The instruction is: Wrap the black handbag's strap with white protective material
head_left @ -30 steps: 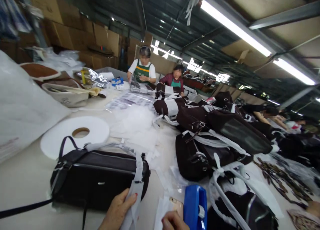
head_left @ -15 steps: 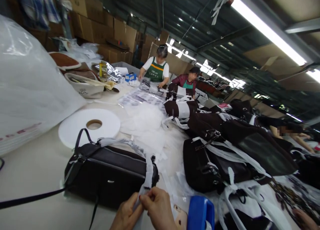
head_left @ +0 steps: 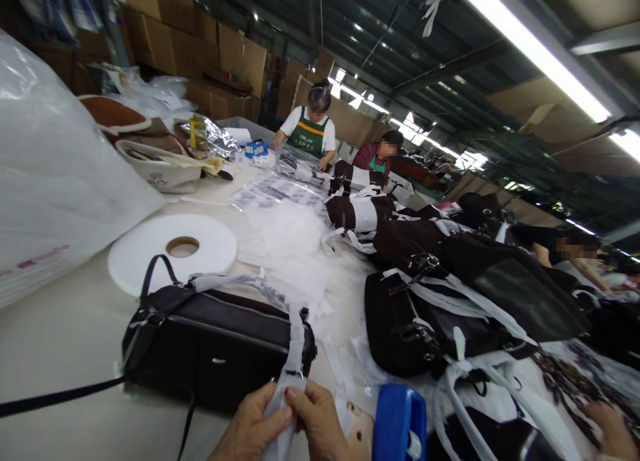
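A black handbag [head_left: 215, 347] lies on the pale table at the lower left. Its strap, covered in white wrapping [head_left: 295, 337], runs down over the bag's right end. My left hand [head_left: 253, 424] grips the wrapped strap at the bottom of the view, fingers closed around it. Close beside it, my right hand [head_left: 317, 414] pinches the same wrapping between thumb and fingers, a little below a dark band on the strap. The part of the strap between my palms is partly hidden.
Behind the bag lies a white tape roll [head_left: 130, 251]. A phone [head_left: 359, 431] and a blue dispenser [head_left: 400, 421] are right of my hands. Dark bags [head_left: 395, 327] fill the right side. Two people work at the far end; another person's hand [head_left: 613, 427] is lower right.
Both my hands have shifted slightly on the strap, and the wrapping between them looks spread wider. The other person's hand at lower right reaches further into view.
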Action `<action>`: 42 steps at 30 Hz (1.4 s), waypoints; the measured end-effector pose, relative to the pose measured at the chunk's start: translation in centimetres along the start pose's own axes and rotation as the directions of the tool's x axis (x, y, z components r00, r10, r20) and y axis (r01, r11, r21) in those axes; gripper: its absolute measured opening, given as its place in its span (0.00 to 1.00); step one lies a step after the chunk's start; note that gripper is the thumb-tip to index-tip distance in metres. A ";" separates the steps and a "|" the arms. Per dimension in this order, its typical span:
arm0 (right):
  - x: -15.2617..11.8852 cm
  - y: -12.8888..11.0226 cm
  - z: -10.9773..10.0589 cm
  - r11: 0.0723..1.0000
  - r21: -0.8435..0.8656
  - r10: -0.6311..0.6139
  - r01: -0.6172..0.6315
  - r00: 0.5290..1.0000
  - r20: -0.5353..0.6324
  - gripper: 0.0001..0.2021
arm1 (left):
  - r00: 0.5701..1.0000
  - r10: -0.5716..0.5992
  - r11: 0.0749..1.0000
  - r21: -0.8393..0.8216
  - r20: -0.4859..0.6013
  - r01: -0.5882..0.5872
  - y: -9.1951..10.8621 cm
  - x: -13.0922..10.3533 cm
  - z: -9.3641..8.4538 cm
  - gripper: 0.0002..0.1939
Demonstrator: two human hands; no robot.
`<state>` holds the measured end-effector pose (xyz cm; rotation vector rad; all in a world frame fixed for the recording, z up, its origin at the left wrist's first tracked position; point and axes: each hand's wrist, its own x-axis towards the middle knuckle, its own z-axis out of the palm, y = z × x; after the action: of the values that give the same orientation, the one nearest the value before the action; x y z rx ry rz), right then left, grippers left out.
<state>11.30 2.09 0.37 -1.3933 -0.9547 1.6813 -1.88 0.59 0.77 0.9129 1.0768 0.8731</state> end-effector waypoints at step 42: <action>-2.2 0.3 1.9 0.921 0.382 -0.021 0.073 0.990 -0.137 0.16 | 0.972 -0.223 0.968 -0.135 -0.075 0.212 1.3 -0.2 -0.2 0.27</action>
<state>9.67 -0.20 1.31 -1.1852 -0.5385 1.6138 -2.26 0.89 1.99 0.6411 1.1622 0.7950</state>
